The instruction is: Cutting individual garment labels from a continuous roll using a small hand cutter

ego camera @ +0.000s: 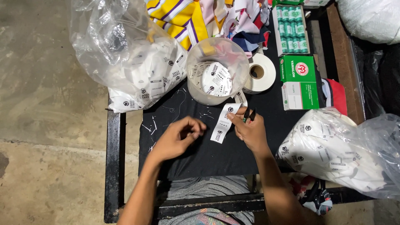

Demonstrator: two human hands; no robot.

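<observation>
While right hand [249, 132] pinches label strip [223, 121], left hand [180, 137] hovers near.

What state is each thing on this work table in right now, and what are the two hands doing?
Label strip: unrolled, hanging out of the tub, held by the right hand.
Clear tub: upright, open, label roll inside.
White tape roll: lying flat.
Green box: closed.
Left bag of labels: open, full.
Left hand: fingers curled together.
Right hand: gripping small snips.
</observation>
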